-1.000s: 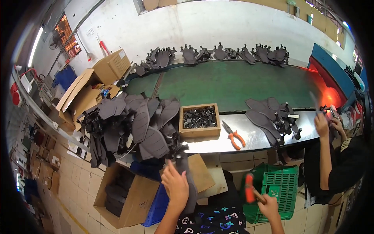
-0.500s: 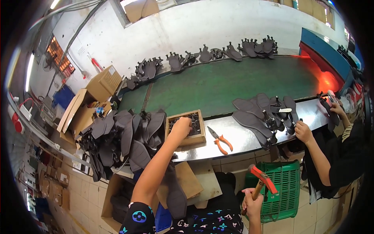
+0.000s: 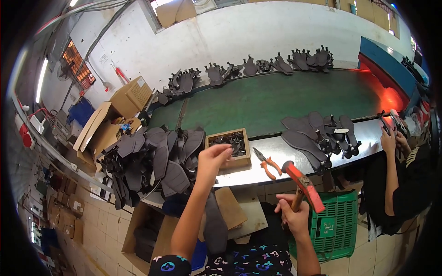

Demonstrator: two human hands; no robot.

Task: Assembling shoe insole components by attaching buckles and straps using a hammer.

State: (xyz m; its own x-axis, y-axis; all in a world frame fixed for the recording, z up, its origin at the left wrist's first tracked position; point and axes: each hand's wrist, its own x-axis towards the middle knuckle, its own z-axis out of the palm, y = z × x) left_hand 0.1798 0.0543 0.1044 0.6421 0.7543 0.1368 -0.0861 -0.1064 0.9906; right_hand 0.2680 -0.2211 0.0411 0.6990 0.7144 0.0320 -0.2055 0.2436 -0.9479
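Observation:
My right hand (image 3: 297,216) grips the wooden handle of a hammer (image 3: 304,184) with a red head, held up over my lap. My left hand (image 3: 214,161) is in the air at the near edge of a wooden box (image 3: 249,162) of small dark parts. Its fingers are pinched together; whatever may be between them is too small to make out. A dark shoe sole (image 3: 215,225) lies upright on my lap, below my left hand. Pliers (image 3: 267,164) with orange handles rest on the metal table edge, right of the box.
Piled dark soles (image 3: 161,154) stand left of the box, and more soles with heels (image 3: 306,138) lie on the right. A green conveyor belt (image 3: 267,101) runs behind. A green crate (image 3: 340,225) is on the floor. A co-worker (image 3: 405,179) handles a dark piece at far right.
My left hand has come out of the wooden box toward me. The hammer in my right hand has risen. The co-worker's nearer hand has moved away from the soles to the piece at far right.

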